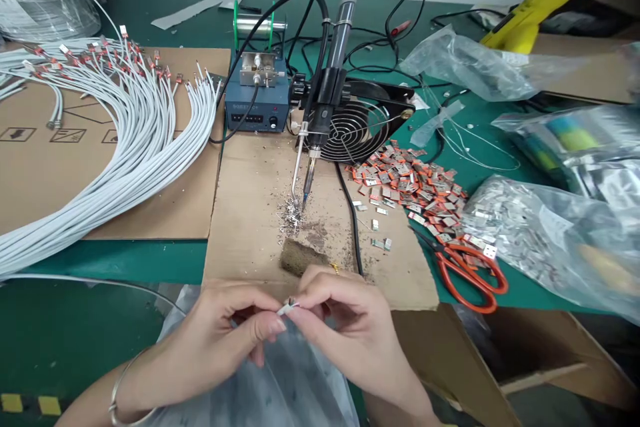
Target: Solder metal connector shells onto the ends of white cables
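Close to my body, my left hand [239,323] pinches a white cable [284,310] between thumb and forefinger, just behind its end. My right hand [343,317] meets it there, thumb and fingertips closed on the thin wires at the cable's tip. The fingers mostly cover the tip, so its details cannot be made out. A grey-white length of cable [127,285] runs in from the left towards my left hand. Just beyond my fingers, a brown sponge [301,257] lies on the cardboard [245,213], below the tip of a clamped soldering iron [311,170].
A bundle of white cables [125,180] lies at the left. Behind stand a blue soldering unit [257,103], a solder spool [255,25] and a fan [350,127]. At the right are a pile of small orange-and-metal connectors [415,180], orange-handled scissors [467,273] and plastic bags [545,227].
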Available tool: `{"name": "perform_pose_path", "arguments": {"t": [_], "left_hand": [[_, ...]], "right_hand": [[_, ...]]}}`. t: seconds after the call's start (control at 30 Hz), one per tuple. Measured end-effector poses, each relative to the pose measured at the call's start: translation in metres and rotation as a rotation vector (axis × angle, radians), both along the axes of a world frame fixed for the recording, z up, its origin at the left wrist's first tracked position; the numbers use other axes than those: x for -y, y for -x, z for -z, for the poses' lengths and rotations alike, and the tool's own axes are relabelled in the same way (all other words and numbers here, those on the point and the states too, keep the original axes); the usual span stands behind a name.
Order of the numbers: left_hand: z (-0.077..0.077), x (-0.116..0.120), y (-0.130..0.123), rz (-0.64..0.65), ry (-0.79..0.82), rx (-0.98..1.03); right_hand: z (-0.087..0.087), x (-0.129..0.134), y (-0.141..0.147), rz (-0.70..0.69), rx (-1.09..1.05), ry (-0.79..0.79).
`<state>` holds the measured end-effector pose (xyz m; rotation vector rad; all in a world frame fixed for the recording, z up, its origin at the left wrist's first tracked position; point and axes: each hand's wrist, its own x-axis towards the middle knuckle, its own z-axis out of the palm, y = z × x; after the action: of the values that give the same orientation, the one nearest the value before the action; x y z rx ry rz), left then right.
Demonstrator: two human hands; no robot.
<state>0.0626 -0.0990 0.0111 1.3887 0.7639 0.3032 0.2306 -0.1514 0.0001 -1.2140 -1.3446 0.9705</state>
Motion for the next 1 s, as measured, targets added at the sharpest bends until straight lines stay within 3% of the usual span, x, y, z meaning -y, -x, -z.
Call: {"name": "perform_pose_path", "arguments": {"t": [0.17, 0.27, 0.37, 0.5, 0.57, 0.67, 0.8, 0.9, 1.0], "left_hand": [[0.010, 0.004, -0.004, -0.138, 0.287, 0.147], [0.016, 0.003, -0.003, -0.193, 0.291, 0.196], [0.015, -0.001, 0.001, -0.275, 0.182, 0.162], [0.010, -0.007, 0.004, -0.458, 0.054, 0.077], [0.010, -0.009, 0.005, -0.484, 0.014, 0.041], [0.015, -0.012, 0.007, -0.446, -0.061, 0.029], [0.020, -0.021, 0.012, -0.244, -0.096, 0.076], [0.013, -0.035, 0.011, -0.137, -0.043, -0.036], [0.001, -0.056, -0.003, -0.084, -0.057, -0.206]], "right_hand": [[0.007, 0.001, 0.021, 0.211, -0.050, -0.217], [0.003, 0.000, 0.015, 0.174, 0.116, -0.331], [-0.010, -0.006, -0.023, 0.082, 0.420, -0.224], [-0.022, -0.036, -0.095, 0.398, 1.097, -0.001], [-0.020, -0.057, -0.121, 0.382, 1.375, 0.080], [-0.011, -0.082, -0.139, 0.295, 1.439, 0.078], [-0.001, -0.092, -0.143, 0.262, 1.439, 0.062], [-0.001, -0.088, -0.148, 0.265, 1.424, 0.052], [-0.006, -0.080, -0.146, 0.365, 1.354, 0.044]]}}
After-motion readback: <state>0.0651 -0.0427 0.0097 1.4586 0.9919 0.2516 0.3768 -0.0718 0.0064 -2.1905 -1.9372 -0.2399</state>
